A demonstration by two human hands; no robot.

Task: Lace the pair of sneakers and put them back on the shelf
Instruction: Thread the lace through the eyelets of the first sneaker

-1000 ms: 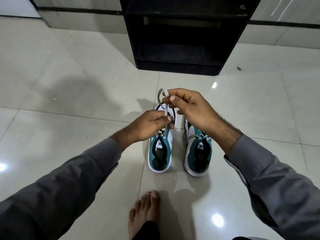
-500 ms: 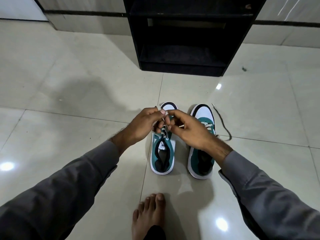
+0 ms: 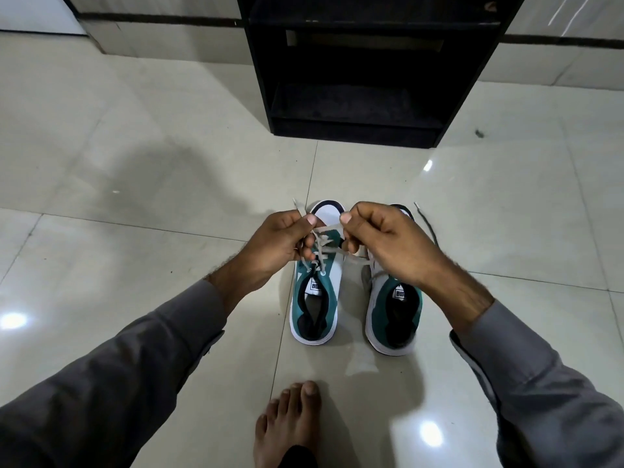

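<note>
Hands: left hand (image 3: 275,241) and right hand (image 3: 388,241), half a second ago bunched together, now drawn apart, fingers pinched shut on lace (image 3: 326,249) ends.
Left sneaker (image 3: 315,288): floor, near shelf (image 3: 364,106) front edge; lace tightening.
Right sneaker (image 3: 395,309): alongside, dark lace (image 3: 427,224) loose.

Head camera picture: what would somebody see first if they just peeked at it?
Two hands in the middle, the left hand and right hand, each pinching an end of the pale lace over the left sneaker. The right sneaker stands beside it on the shiny tile floor, with a dark lace trailing off past its toe. Beyond them is a black shelf, and a bare foot shows at the bottom.
</note>
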